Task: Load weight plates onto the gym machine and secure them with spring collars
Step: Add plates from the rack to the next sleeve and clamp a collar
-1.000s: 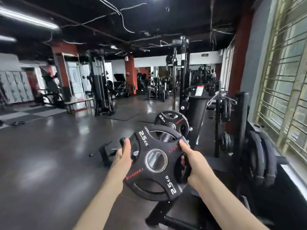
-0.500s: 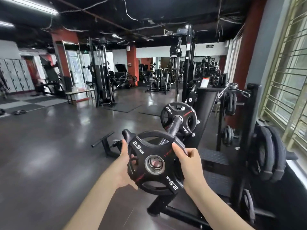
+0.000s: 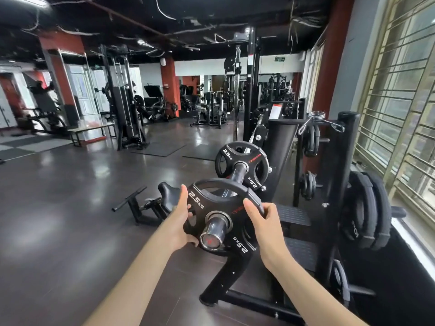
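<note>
A black 2.5 kg weight plate (image 3: 213, 205) sits threaded over the chrome end of the machine's loading sleeve (image 3: 211, 236). My left hand (image 3: 181, 222) grips its left rim and my right hand (image 3: 266, 222) grips its upper right rim. Farther along the same sleeve, a second 2.5 kg plate (image 3: 241, 164) rests against the machine. A silver spring collar (image 3: 316, 116) hangs on a peg of the plate rack, up and to the right.
The plate rack (image 3: 339, 184) stands right of the machine with small plates (image 3: 307, 184) and large black plates (image 3: 363, 208) on its pegs. A barred window (image 3: 404, 114) lines the right wall. A low black seat frame (image 3: 146, 204) lies on the floor to the left.
The plate in my hands has moved forward and onto the sleeve, whose chrome end now pokes through its centre hole. My view has dropped and come closer to the machine.
</note>
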`<state>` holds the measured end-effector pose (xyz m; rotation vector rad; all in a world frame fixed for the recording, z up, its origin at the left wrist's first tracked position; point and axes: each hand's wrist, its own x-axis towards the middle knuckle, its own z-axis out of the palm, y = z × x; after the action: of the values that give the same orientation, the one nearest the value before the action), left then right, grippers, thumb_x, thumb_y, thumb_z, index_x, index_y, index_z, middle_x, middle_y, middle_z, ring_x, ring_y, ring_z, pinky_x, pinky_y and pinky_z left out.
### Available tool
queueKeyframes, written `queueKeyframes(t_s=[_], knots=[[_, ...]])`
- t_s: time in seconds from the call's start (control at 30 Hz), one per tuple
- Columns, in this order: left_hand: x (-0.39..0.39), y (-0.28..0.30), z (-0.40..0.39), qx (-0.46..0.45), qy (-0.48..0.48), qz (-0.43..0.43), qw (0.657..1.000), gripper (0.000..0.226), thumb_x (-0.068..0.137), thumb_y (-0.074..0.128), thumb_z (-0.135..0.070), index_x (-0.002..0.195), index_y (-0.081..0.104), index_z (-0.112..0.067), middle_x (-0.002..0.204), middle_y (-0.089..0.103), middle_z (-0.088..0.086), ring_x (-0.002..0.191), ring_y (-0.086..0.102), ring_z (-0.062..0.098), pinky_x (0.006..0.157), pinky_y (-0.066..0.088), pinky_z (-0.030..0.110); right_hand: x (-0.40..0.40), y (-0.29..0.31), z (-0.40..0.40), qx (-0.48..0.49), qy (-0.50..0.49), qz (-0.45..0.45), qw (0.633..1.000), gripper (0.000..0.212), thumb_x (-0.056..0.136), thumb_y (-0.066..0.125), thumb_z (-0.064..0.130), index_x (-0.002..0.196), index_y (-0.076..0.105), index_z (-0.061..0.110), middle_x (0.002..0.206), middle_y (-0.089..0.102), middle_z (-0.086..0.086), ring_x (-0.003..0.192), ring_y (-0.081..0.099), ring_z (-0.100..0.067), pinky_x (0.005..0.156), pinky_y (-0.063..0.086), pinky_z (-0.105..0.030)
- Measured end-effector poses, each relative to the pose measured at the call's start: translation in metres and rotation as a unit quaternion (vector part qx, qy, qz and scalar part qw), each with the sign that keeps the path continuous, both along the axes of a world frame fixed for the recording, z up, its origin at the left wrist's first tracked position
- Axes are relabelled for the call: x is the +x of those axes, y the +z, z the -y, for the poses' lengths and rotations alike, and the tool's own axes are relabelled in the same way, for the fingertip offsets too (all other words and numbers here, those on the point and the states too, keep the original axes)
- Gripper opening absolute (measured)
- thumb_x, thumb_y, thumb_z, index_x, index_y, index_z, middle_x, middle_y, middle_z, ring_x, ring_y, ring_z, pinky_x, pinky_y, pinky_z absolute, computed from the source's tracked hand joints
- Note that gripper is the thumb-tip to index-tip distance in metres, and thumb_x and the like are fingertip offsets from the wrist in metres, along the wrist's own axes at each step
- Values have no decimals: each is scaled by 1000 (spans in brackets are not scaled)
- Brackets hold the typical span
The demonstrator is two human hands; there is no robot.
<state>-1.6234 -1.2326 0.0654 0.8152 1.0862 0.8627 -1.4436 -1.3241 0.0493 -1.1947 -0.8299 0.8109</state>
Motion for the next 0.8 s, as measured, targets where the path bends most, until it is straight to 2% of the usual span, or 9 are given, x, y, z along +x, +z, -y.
queueKeyframes(t_s=[0.07, 0.1, 0.2, 0.23, 0.33, 0.53, 0.6, 0.7, 0.8], knots=[[8, -5, -20, 1, 16, 6, 1000, 146, 20, 66, -98, 145, 49, -24, 145, 52, 7, 137, 47, 39, 97, 41, 73, 7, 0, -11, -5, 2, 5, 1000, 40, 90, 71, 45, 102, 51, 13, 94, 63, -4, 88, 60, -15, 87, 52, -35], [14, -3, -24, 1, 27, 11, 1000, 145, 23, 67, -97, 146, 48, -24, 147, 52, 8, 136, 49, 37, 99, 42, 71, 9, 1, -17, -3, 1, 7, 1000, 38, 91, 70, 43, 105, 52, 13, 97, 65, -4, 91, 62, -14, 87, 52, -33], [27, 6, -34, 10, 33, 9, 999, 119, 52, 59, -96, 144, 50, -21, 142, 57, 7, 125, 59, 34, 99, 47, 62, 18, 0, -32, 17, -2, 18, 1000, 25, 95, 68, 38, 113, 57, 25, 107, 69, 6, 103, 66, -11, 91, 51, -29], [31, 7, -40, 16, 25, 6, 1000, 120, 49, 58, -97, 142, 50, -22, 136, 62, 7, 119, 62, 35, 99, 46, 63, 21, -1, -37, 18, -1, 28, 999, 22, 95, 66, 38, 114, 58, 31, 110, 69, 9, 107, 66, -9, 96, 51, -30], [39, 2, -66, 28, -2, -32, 999, 143, 17, 61, -100, 141, 47, -30, 129, 67, 9, 119, 61, 41, 105, 35, 73, 31, -2, -52, 22, 2, 56, 998, 16, 97, 63, 38, 113, 62, 38, 113, 70, 16, 110, 64, -4, 101, 49, -31], [55, -16, -124, 10, -3, -39, 999, 139, 24, 59, -103, 144, 45, -34, 132, 66, 9, 117, 63, 42, 101, 37, 74, 55, -3, -86, 19, 6, 73, 997, 17, 99, 61, 36, 115, 62, 33, 112, 71, 12, 107, 66, -5, 97, 51, -29], [64, 3, -112, 12, 8, -39, 999, 127, 37, 57, -101, 141, 49, -28, 126, 69, 10, 111, 67, 38, 102, 41, 70, 62, -1, -96, 21, 17, 80, 996, 17, 100, 60, 35, 115, 61, 30, 110, 71, 10, 106, 66, -6, 91, 51, -23], [81, 19, -110, 38, 23, -20, 999, 79, 80, 43, -84, 112, 62, -14, 108, 70, 10, 90, 66, 28, 104, 45, 55, 74, -2, -111, 21, 31, 86, 996, 16, 100, 59, 35, 114, 61, 27, 106, 71, 9, 103, 66, -7, 85, 49, -20], [91, 15, -127, 45, 36, -26, 998, 79, 86, 44, -80, 126, 56, -13, 96, 62, 2, 84, 61, 25, 106, 44, 53, 84, -3, -124, 21, 38, 100, 994, 18, 101, 58, 36, 116, 60, 27, 106, 70, 9, 103, 65, -7, 85, 48, -20]])
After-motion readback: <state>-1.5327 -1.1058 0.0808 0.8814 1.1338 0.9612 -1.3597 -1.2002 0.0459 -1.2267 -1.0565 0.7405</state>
